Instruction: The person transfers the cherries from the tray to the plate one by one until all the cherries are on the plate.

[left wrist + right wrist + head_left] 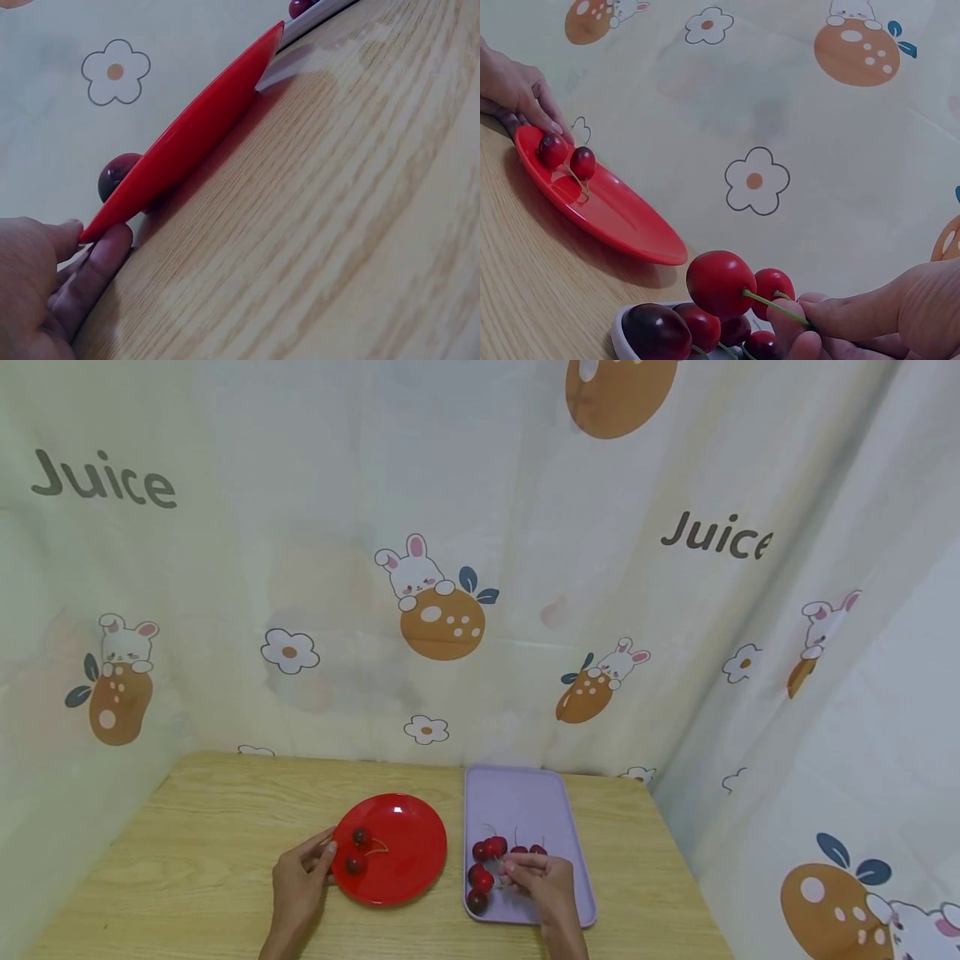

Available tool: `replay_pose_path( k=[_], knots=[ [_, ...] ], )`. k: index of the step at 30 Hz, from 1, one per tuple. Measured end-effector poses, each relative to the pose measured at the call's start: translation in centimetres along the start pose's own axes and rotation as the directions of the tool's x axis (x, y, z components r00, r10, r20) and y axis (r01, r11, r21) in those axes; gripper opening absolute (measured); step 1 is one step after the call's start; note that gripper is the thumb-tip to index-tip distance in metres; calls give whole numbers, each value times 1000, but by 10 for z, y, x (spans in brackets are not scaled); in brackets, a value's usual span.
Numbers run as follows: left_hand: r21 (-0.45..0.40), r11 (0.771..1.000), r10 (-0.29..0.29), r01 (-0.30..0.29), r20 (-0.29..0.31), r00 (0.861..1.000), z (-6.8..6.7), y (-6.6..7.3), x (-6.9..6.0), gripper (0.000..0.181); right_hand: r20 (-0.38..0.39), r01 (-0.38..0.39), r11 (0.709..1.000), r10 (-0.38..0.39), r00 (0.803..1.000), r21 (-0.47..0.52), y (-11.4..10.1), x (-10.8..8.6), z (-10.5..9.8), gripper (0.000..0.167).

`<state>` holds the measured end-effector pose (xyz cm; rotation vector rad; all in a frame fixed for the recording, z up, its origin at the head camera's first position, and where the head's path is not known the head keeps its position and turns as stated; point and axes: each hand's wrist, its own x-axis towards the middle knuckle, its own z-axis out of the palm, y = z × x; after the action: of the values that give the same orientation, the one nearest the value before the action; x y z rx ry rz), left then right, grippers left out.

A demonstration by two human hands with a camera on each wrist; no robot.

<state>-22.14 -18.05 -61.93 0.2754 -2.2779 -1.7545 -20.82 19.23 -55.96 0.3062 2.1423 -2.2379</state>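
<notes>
Cherries at a plate and a tray, as you handle them with both hands. Your left hand (300, 877) pinches the near-left rim of the red plate (408, 856), thumb above and fingers beneath; two cherries (362, 837) lie on the plate close to that hand, their stems meeting toward its middle. Your right hand (543, 881), above the lilac tray (517, 793), grips a green stem (780, 309) between thumb and fingers, and from it hangs a bright red cherry (721, 285). A second red cherry (774, 285) sits just behind this one with its own stem running toward your fingers; whether the two stems join is hidden. Further dark and red cherries (477, 902) lie in the tray, which stands to the right of the plate and apart from it on the wooden table (187, 860). Judged by look, each fruit should be light, with smooth, glossy skin that would slip or bruise under a hard squeeze. The stem is the better hold: thin and springy, best taken in a light pinch, since a sharp tug might part it from the fruit. The plate looks stiff and slick; the raised rim offers the surest purchase.
</notes>
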Motion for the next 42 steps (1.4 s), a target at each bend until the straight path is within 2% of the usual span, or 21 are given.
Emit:
replay_pose_path(
  k=[24, 36, 42],
  knots=[
    [-1, 1000, 12, -12, -7, 1000, 0, -3, 0, 36, 25, -25, 1000, 25, 999, -7, 5, -1, 9, 25],
    [16, 1000, 24, -24, -5, 1000, -1, -3, 1, 36, 51, -8, 1000, 9, 999, -21, 2, 0, 12, 27],
    [18, 1000, 10, -10, 2, 1000, -1, -2, 1, 36, 57, -16, 1000, 18, 998, -20, 0, 0, 14, 27]
  ],
)
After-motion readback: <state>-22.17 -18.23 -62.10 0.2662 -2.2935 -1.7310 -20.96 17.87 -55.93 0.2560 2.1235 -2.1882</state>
